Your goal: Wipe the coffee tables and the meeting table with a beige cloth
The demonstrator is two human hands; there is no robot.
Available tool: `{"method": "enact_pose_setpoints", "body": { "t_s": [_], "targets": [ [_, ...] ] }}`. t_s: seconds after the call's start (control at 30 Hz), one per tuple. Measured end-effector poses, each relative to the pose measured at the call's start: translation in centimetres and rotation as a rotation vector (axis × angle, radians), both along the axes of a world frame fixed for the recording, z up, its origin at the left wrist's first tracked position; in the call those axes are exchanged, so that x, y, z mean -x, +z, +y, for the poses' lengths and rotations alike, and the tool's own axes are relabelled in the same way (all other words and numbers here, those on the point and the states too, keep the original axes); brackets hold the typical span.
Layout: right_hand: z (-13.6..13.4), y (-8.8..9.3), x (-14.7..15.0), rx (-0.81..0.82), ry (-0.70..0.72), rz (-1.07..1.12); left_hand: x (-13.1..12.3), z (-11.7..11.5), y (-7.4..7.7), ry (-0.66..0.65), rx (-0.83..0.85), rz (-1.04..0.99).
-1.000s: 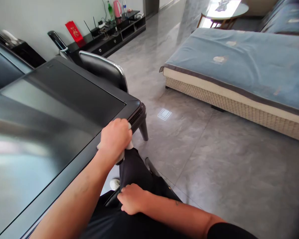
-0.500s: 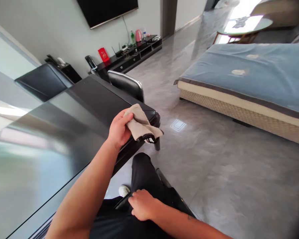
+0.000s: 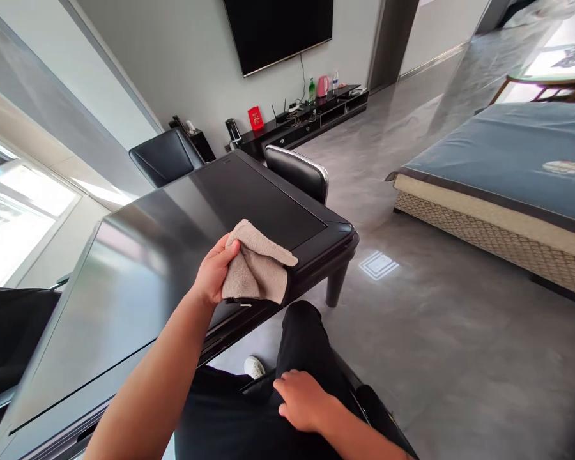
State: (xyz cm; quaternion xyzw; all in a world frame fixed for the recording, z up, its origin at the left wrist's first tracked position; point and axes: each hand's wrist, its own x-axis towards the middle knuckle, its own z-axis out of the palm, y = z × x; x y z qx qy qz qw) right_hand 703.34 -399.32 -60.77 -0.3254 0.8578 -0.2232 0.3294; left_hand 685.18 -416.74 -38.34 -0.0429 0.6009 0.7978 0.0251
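Note:
My left hand (image 3: 214,276) grips a folded beige terry cloth (image 3: 256,269), which lies against the glossy black table top near its front corner. The table's dark rim (image 3: 328,239) runs just beyond the cloth. My right hand (image 3: 301,400) rests on my black trousers (image 3: 299,338) below the table edge, its fingers loose and holding nothing.
A black chair with chrome trim (image 3: 297,171) stands behind the table, and another black chair (image 3: 165,156) sits to its left. A low black cabinet (image 3: 306,121) stands beneath a wall TV (image 3: 278,29). A blue-covered bed (image 3: 498,153) lies right, above grey floor tiles (image 3: 436,332).
The cloth has come down from the raised position and now lies opened out against the table top. The view has swung, showing more of the room. My right hand has barely moved.

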Motion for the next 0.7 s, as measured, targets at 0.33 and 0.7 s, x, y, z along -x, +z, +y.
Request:
{"method": "enact_pose_setpoints", "body": {
  "t_s": [0.33, 0.7],
  "targets": [
    [0.0, -0.1, 0.2, 0.024, -0.008, -0.021, -3.1, -6.9, 1.1, -0.095, 0.154, -0.208],
    [0.1, 0.1, 0.2, 0.017, 0.001, -0.037, -6.3, -10.3, 2.4, -0.003, 0.278, -0.116]
  ]
}}
